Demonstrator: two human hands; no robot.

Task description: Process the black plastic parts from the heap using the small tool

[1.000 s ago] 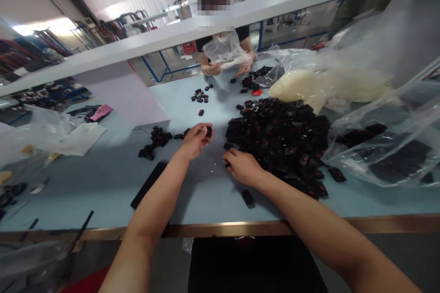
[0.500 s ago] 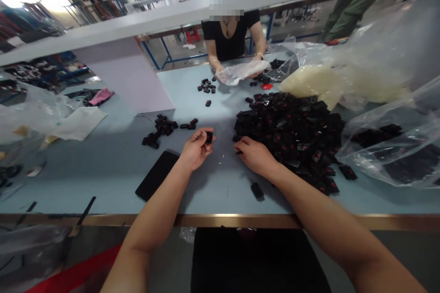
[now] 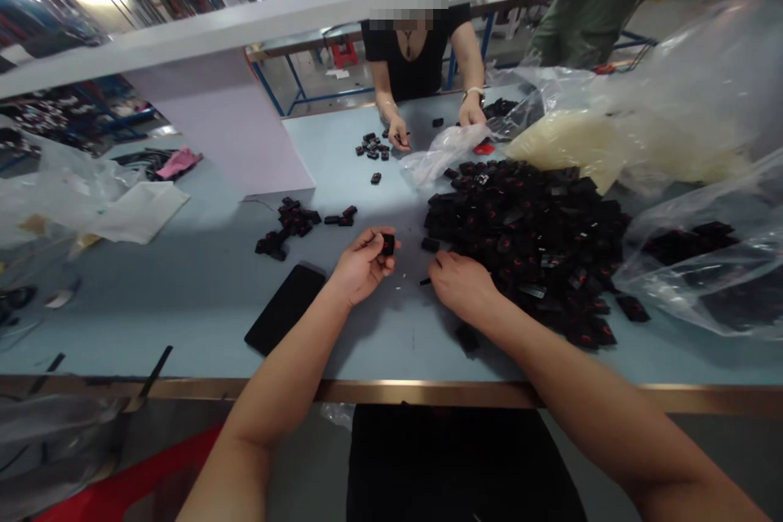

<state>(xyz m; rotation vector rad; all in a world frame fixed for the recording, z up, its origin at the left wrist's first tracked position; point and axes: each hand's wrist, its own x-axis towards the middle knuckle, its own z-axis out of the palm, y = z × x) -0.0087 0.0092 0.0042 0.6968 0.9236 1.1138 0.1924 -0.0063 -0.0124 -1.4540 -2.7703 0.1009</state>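
Left grip (image 3: 364, 263) around a small black piece (image 3: 387, 245), partly hidden

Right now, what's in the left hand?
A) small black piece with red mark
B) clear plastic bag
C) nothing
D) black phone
A. The left hand pinches a small black piece with a red mark at its fingertips, held up beside the heap of similar pieces.

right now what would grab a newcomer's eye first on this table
The big heap of small black pieces with red marks dominates the middle of the light blue table, right by the right hand. The left hand holds up one black piece beside it. Behind the heap sits a bulging plastic bag of something cream-coloured.
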